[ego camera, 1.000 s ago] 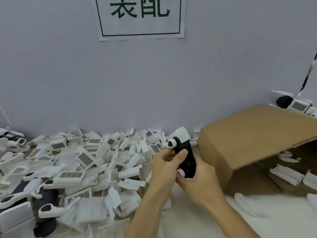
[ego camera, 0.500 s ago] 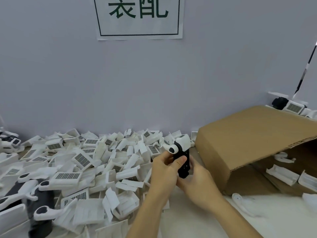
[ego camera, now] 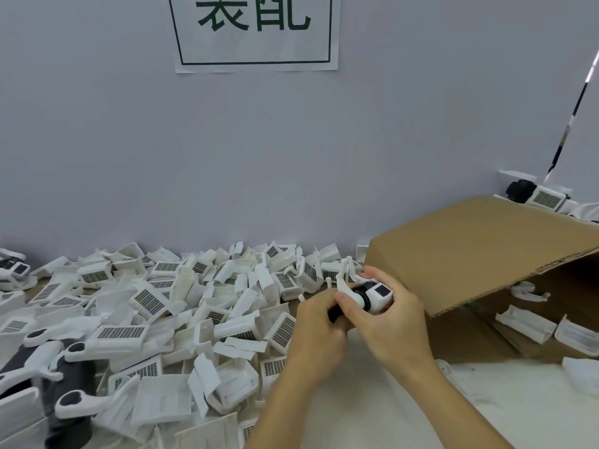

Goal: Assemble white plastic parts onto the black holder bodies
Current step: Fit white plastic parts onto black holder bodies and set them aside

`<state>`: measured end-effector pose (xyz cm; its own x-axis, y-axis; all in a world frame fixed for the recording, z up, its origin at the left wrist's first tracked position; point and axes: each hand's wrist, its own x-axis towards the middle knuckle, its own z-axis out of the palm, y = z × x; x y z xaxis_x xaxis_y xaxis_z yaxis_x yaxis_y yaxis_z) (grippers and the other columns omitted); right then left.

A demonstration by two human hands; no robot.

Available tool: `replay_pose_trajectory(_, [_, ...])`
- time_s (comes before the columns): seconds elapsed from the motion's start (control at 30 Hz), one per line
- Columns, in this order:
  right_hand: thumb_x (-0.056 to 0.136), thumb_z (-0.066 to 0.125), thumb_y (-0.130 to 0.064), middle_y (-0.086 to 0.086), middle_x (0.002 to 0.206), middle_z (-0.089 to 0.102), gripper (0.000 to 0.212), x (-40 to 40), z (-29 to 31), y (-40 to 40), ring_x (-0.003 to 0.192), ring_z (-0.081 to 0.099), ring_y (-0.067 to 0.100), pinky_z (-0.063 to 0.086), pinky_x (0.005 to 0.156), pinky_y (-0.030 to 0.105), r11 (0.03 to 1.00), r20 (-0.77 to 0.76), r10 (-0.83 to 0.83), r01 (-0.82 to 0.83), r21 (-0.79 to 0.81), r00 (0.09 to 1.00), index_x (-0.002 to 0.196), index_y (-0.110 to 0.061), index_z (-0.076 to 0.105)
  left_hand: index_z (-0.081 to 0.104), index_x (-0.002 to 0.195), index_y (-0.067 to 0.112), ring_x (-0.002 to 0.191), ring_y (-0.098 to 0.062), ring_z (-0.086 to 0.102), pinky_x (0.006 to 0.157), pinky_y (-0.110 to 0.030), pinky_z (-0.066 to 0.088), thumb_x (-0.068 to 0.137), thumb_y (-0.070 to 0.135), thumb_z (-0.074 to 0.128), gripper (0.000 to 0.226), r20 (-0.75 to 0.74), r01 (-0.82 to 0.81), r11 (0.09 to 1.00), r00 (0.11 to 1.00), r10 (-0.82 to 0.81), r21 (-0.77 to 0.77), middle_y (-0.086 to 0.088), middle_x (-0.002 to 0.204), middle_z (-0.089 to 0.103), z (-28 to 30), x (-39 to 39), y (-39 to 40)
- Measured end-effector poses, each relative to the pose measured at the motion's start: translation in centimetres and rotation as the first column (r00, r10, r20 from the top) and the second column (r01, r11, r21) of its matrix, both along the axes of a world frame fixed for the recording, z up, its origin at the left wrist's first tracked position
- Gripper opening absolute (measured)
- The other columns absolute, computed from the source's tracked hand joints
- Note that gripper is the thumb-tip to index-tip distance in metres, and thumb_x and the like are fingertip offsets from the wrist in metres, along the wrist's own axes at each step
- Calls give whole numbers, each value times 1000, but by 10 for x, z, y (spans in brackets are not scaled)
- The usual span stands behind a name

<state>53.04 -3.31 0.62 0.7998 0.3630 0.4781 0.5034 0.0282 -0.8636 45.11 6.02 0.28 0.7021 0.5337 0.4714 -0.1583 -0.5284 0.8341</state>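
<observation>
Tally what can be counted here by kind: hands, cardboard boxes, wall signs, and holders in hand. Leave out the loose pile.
Hands: 2 (left hand, right hand)
Cardboard box: 1
Wall sign: 1
Held holder: 1, gripped by both hands
Total: 5

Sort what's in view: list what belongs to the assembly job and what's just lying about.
In the job:
- left hand and right hand, both gripping the holder
- pile of white parts
- black bodies at lower left

Lying about:
- cardboard box, tipped on its side
- wall sign
- striped rod at far right
</observation>
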Motion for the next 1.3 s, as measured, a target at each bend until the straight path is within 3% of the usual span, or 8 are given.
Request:
replay_pose_trajectory(0.2, [56, 79, -59, -41, 81, 65, 73, -4, 6, 1, 86, 64, -17, 50, 75, 4, 995, 66, -102, 101, 12, 993, 121, -28, 70, 73, 100, 10, 89, -25, 69, 80, -50, 54, 87, -3, 59, 23, -6, 44, 998, 999, -44, -34, -2, 91, 75, 2, -1, -2])
replay_pose_trajectory(0.43, [63, 85, -62, -43, 75, 62, 75, -8, 9, -2, 88, 58, -24, 44, 71, -2, 983, 48, -166, 161, 94, 985, 122, -18, 70, 63, 98, 18, 81, -3, 66, 71, -16, 49, 83, -2, 70, 26, 72, 40, 998, 997, -37, -43, 8, 89, 73, 4, 2, -6])
replay_pose_trajectory(0.63, [62, 74, -69, -26, 113, 68, 99, -11, 13, -3, 110, 65, -1, 54, 97, 32, 989, -25, 11, -7, 149, 1000, 145, -21, 50, 67, 94, 20, 81, -5, 58, 73, -19, 46, 86, -5, 59, 27, 215, -118, 989, 972, 96, 92, 9, 87, 65, 5, 4, -10])
replay_pose_trajectory(0.73, [88, 59, -63, -44, 123, 53, 78, -16, 8, 0, 123, 52, -11, 44, 94, 9, 985, 5, 88, -88, 149, 996, 152, -25, 35, 70, 94, 21, 82, -14, 66, 72, -26, 55, 92, 5, 61, 19, 295, -162, 975, 934, 201, -150, 5, 84, 71, 14, 5, -9])
replay_pose_trajectory(0.8, [92, 47, -51, -44, 130, 46, 68, -16, 4, 0, 124, 47, -17, 40, 91, 2, 980, -15, 88, -84, 179, 996, 153, -25, 34, 71, 97, 25, 81, -7, 70, 66, -17, 55, 99, 5, 58, 24, 302, -158, 907, 909, 288, -390, 8, 84, 75, 19, 6, -5])
replay_pose_trajectory(0.9, [102, 44, -40, -21, 138, 52, 48, -11, 1, -1, 125, 53, -3, 44, 104, 24, 983, -32, 51, -44, 181, 998, 148, -27, 42, 69, 94, 21, 83, -11, 69, 73, -23, 55, 107, 14, 44, 29, 201, -156, 685, 889, 411, -712, 3, 85, 74, 24, 5, 9])
replay_pose_trajectory(1.03, [108, 36, -26, -9, 128, 61, 36, -10, -1, 2, 108, 62, 1, 50, 98, 41, 994, -135, 50, -35, 108, 990, 139, -24, 54, 66, 88, 1, 56, -21, 67, 50, -26, 54, 99, 9, 38, 31, 406, 348, 219, 847, 342, -911, -13, 74, 68, 31, -9, 17])
replay_pose_trajectory(1.3, [97, 47, -2, 2, 77, 70, 33, -17, 1, 4, 71, 67, 13, 50, 65, 33, 968, -225, 146, -186, -169, 964, 94, -27, 69, 67, 64, 17, 60, -18, 53, 54, -29, 47, 94, 23, 58, 32, 342, 271, 340, 924, 169, -900, -8, 71, 57, 35, -9, 9])
